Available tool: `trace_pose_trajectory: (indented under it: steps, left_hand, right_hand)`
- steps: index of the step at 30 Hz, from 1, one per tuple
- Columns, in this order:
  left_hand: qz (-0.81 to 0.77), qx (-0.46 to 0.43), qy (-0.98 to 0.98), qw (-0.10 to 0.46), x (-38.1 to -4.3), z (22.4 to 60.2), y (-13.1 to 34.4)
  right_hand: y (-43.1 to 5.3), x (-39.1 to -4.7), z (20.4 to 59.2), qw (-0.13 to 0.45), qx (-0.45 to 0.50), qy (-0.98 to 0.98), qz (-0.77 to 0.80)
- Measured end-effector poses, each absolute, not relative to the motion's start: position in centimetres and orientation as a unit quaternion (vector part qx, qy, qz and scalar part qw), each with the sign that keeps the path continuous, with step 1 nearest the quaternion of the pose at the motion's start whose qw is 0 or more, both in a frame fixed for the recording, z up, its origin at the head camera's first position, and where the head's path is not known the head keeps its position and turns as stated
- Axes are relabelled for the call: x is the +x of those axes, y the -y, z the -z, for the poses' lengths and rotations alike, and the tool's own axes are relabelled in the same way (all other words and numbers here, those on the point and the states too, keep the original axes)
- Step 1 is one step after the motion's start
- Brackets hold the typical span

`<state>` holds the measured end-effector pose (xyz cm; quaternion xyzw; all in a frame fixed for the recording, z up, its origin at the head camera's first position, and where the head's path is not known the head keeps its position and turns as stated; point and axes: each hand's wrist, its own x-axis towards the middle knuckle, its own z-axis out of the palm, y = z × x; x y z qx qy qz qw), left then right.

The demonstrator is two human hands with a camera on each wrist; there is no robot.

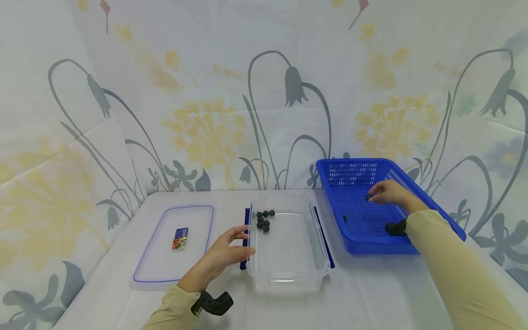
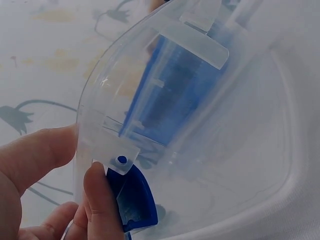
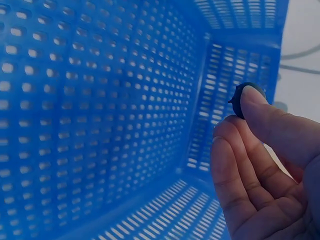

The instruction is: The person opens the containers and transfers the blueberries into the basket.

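My right hand [image 1: 387, 192] is over the blue basket [image 1: 350, 245], pinching a dark blueberry [image 3: 239, 102] between thumb and fingertips. Another blueberry [image 1: 344, 218] lies in the basket near its left wall. A clear plastic container [image 1: 288, 284] stands at the middle of the table, with several blueberries [image 1: 266, 223] grouped at its back left. My left hand [image 1: 224, 254] grips the container's left rim, beside a blue side clasp [image 2: 132, 197]. Thumb and fingers lie on either side of that rim in the left wrist view.
A clear lid [image 1: 158, 270] with a blue seal and a colourful label [image 1: 180, 238] lies flat on the left of the white-covered table [image 1: 363, 293]. Behind the table hangs a flower-patterned cloth [image 1: 198, 68].
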<state>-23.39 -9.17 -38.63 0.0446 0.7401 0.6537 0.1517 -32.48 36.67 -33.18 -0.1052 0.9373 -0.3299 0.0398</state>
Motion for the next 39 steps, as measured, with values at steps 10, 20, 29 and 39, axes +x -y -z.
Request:
trace_pose_trajectory:
  steps: [10,20,29,39]
  left_hand:
    - [-0.651,0.041,-0.743,0.147,-23.3,38.7,9.2]
    - [-0.654,0.047,-0.740,0.148,-23.5,38.9,9.3]
    - [-0.656,0.049,-0.738,0.150,-23.5,39.0,9.2]
    - [-0.655,0.048,-0.740,0.145,-23.5,39.0,9.2]
  right_hand:
    - [-36.1,-32.8,34.3,0.050,-0.105,-0.936,0.333]
    - [-36.3,-32.3,33.3,0.045,-0.110,-0.935,0.335]
    - [-36.2,-32.5,31.6,0.023,-0.113,-0.940,0.321]
    - [-32.9,-33.3,29.7,0.002,-0.151,-0.937,0.314]
